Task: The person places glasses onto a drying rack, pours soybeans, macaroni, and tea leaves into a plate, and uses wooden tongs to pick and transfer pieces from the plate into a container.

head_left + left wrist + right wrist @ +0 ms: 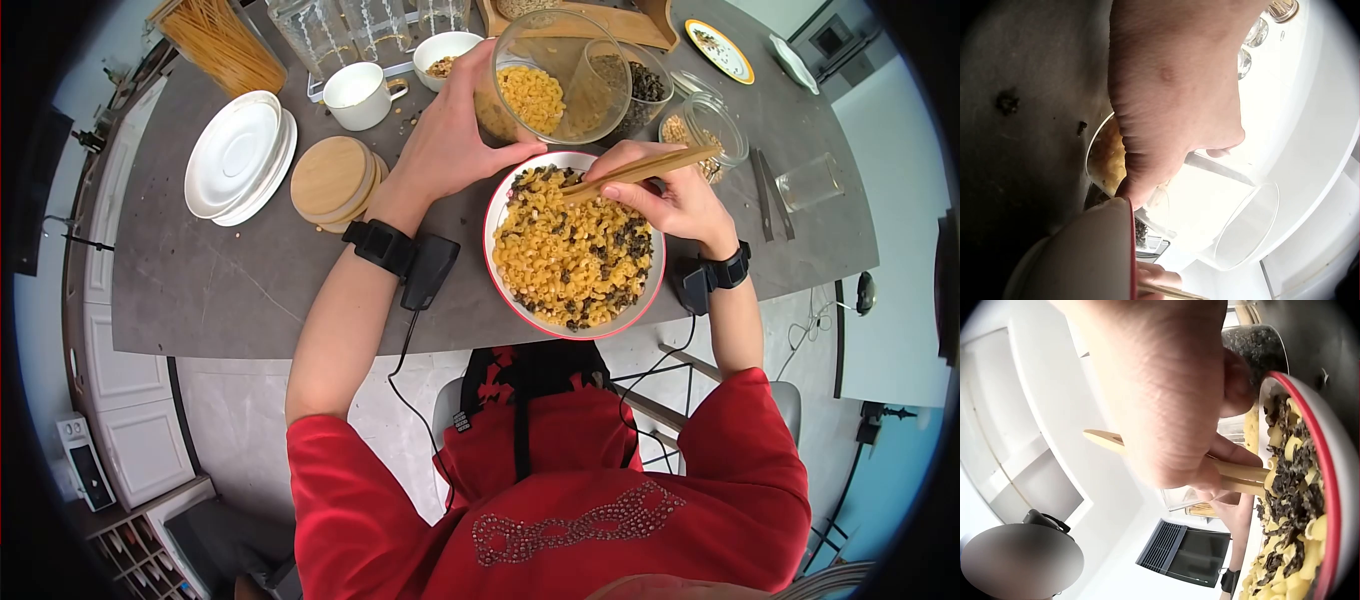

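My left hand (450,135) grips a clear glass container (510,48) round its side, the thumb near the bowl's far edge; the other fingers are mostly hidden. Yellow macaroni (530,98) lies inside it. Just in front stands a white bowl (657,265) with a red rim, full of macaroni mixed with dark dried flakes and pale kernels. Over the bowl's far right side, my right hand (675,200) holds wooden tongs (640,172) between thumb and fingers. In the right wrist view, the tips of the tongs (1241,478) reach down into the mix.
Behind the bowl stand a glass of dark flakes (648,85) and a kernel jar (735,135). Metal tongs (772,195) and a small glass (812,185) are at right. Stacked plates (235,155), wooden discs (333,180), a white mug (357,98) and a spaghetti container (220,45) are at left.
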Demonstrator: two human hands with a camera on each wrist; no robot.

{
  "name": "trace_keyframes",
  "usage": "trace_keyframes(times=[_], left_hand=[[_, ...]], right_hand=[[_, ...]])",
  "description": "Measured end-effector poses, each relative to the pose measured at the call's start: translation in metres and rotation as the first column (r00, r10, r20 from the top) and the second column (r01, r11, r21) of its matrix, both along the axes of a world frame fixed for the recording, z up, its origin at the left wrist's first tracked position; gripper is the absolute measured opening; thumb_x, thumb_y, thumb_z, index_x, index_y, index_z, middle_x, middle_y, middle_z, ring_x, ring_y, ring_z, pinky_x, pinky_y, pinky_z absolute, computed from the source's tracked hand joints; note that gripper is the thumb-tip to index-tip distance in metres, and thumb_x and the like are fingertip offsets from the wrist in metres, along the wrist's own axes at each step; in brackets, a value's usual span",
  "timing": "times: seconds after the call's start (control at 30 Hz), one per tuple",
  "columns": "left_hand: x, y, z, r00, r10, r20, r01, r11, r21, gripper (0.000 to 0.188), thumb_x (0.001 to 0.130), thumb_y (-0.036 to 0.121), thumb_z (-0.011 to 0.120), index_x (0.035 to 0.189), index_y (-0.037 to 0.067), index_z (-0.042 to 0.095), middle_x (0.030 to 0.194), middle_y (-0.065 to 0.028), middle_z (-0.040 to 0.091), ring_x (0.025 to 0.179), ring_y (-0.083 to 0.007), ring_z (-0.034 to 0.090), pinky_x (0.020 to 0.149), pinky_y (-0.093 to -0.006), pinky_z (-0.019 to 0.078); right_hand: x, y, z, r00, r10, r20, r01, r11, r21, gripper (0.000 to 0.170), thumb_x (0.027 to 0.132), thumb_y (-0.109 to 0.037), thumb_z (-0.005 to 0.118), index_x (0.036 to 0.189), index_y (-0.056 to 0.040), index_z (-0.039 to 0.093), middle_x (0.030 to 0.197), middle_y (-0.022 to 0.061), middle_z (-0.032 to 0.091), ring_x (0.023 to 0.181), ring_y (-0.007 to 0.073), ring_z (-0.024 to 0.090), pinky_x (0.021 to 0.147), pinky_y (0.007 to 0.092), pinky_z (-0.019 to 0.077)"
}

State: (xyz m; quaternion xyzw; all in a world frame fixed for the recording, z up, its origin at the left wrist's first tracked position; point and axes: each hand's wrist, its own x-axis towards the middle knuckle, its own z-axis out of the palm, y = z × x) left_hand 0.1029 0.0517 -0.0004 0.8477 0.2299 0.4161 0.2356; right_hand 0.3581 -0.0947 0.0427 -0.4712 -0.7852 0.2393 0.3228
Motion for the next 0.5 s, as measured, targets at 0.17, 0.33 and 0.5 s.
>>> trace_keyframes(times=[0.17,0.33,0.5], left_hand=[[0.0002,-0.0012,-0.001,1.0,-0.006,0.001,0.006,1.0,-0.004,0.116,0.07,0.042,0.097,0.157,0.008,0.028,0.152,-0.0226,0.05,0.138,-0.0393,0.054,0.112,-0.0481,0.0479],[-0.0002,-0.0013,-0.0008,1.0,0.004,0.002,-0.004,1.0,0.008,0.117,0.07,0.042,0.096,0.157,0.007,0.027,0.151,-0.0232,0.051,0.137,-0.0394,0.055,0.111,-0.0477,0.0485],[0.0018,0.0006,-0.002,1.0,-0.003,0.009,0.003,1.0,0.017,0.117,0.07,0.042,0.097,0.157,0.007,0.027,0.15,-0.0235,0.052,0.137,-0.0395,0.055,0.112,-0.0476,0.0484]], right_hand=[[0.0015,-0.001,0.0,1.0,0.019,-0.021,-0.018,0.999,0.044,0.014,0.097,-0.013,0.073,0.109,-0.0057,0.075,0.091,0.0029,0.072,0.069,0.0093,0.059,0.061,0.0264,0.0453],[-0.0005,0.0001,0.0046,0.987,0.091,-0.133,-0.083,0.995,0.061,0.014,0.097,-0.01,0.073,0.108,-0.0024,0.074,0.098,0.006,0.073,0.081,0.0137,0.065,0.07,0.0292,0.0494],[-0.0011,0.003,0.0072,0.977,0.178,-0.12,-0.171,0.983,0.067,0.015,0.097,-0.01,0.073,0.109,-0.0002,0.074,0.103,0.0088,0.073,0.089,0.0183,0.067,0.077,0.0321,0.0529]])
